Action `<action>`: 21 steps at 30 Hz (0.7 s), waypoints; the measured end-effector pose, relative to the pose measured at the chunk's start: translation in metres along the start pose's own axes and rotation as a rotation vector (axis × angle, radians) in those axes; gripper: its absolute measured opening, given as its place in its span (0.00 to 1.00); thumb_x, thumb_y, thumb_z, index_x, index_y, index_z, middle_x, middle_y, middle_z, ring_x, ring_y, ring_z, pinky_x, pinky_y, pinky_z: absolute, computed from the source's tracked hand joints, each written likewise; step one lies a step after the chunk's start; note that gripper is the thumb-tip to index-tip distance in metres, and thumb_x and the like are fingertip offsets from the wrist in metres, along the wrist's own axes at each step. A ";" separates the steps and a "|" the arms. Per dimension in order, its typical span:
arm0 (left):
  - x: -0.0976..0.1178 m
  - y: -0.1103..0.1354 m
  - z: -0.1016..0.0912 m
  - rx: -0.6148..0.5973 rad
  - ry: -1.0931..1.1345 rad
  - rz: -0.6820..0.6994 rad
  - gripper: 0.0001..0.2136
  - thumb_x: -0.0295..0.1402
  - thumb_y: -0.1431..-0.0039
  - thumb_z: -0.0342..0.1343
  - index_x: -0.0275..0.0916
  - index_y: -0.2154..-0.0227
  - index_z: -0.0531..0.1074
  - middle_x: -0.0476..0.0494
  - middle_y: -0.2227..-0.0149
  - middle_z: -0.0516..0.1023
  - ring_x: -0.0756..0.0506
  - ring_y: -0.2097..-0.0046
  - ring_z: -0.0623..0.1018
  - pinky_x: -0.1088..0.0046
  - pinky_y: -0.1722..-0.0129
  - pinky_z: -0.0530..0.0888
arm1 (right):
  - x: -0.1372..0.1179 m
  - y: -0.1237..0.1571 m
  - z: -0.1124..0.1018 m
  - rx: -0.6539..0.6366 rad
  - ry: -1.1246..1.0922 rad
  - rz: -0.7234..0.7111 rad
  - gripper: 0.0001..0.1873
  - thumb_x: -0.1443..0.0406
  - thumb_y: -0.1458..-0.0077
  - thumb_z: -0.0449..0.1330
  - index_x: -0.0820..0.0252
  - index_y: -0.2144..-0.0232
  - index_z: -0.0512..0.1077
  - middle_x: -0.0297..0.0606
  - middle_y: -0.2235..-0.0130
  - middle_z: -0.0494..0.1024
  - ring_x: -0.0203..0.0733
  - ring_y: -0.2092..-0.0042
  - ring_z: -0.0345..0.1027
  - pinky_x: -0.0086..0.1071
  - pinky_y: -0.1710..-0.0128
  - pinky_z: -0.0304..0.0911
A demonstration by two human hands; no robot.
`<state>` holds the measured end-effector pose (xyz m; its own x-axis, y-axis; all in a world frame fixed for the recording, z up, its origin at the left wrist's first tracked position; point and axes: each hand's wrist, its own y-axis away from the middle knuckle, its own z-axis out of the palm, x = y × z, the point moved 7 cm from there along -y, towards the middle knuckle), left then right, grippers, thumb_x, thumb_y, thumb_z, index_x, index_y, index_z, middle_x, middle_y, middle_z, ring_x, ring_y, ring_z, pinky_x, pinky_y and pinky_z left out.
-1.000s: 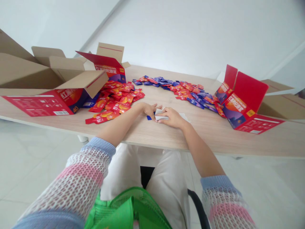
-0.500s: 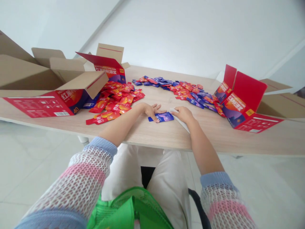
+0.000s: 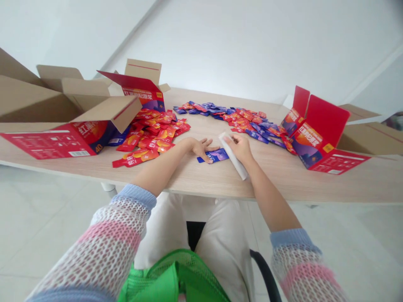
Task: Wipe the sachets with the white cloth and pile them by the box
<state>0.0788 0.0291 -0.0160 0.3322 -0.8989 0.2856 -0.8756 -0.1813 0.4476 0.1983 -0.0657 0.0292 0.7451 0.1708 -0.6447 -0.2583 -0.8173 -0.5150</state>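
Note:
My left hand [image 3: 200, 147] rests on the wooden table [image 3: 220, 178] with its fingers spread, fingertips pressing on a blue sachet [image 3: 217, 155]. My right hand [image 3: 239, 147] is closed on a white strip of paper or cloth [image 3: 234, 159], which slants from beside the sachet toward the table's near edge. A pile of red sachets [image 3: 154, 132] lies left of my hands. A mixed row of blue and red sachets [image 3: 239, 119] runs across the far side.
An open cardboard carton [image 3: 56, 100] and a red printed box [image 3: 59, 140] stand at the left. Another red box [image 3: 145, 90] is behind the red pile. Open red boxes [image 3: 317, 134] and a brown carton [image 3: 374, 138] stand at the right. A green mesh bag [image 3: 176, 277] lies on my lap.
My right hand has lifted the white piece off the blue sachet and drawn it to the right, uncovering the sachet. My left hand stayed on the sachet.

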 end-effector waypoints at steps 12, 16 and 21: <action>0.002 0.000 -0.001 0.017 0.008 0.058 0.58 0.54 0.73 0.66 0.47 0.35 0.48 0.49 0.32 0.27 0.31 0.36 0.27 0.51 0.39 0.37 | 0.012 0.004 0.024 -0.261 0.436 0.022 0.18 0.50 0.49 0.59 0.58 0.68 0.73 0.40 0.65 0.71 0.41 0.66 0.65 0.32 0.68 0.58; 0.001 0.001 -0.002 0.021 0.038 0.063 0.60 0.55 0.73 0.65 0.52 0.34 0.41 0.49 0.33 0.26 0.30 0.36 0.28 0.45 0.41 0.37 | 0.033 0.000 0.010 -0.162 0.516 0.123 0.16 0.51 0.47 0.57 0.57 0.70 0.73 0.39 0.71 0.74 0.40 0.70 0.65 0.31 0.73 0.55; 0.001 0.002 0.000 0.013 -0.032 0.083 0.60 0.56 0.72 0.65 0.54 0.35 0.38 0.50 0.33 0.25 0.28 0.36 0.28 0.41 0.43 0.36 | 0.047 -0.003 -0.014 0.005 0.509 0.192 0.15 0.52 0.49 0.58 0.57 0.73 0.71 0.38 0.73 0.73 0.41 0.72 0.63 0.33 0.71 0.58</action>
<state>0.0773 0.0275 -0.0149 0.2473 -0.9232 0.2942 -0.9041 -0.1107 0.4128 0.2425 -0.0624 0.0086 0.8875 -0.2702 -0.3732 -0.4209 -0.8049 -0.4182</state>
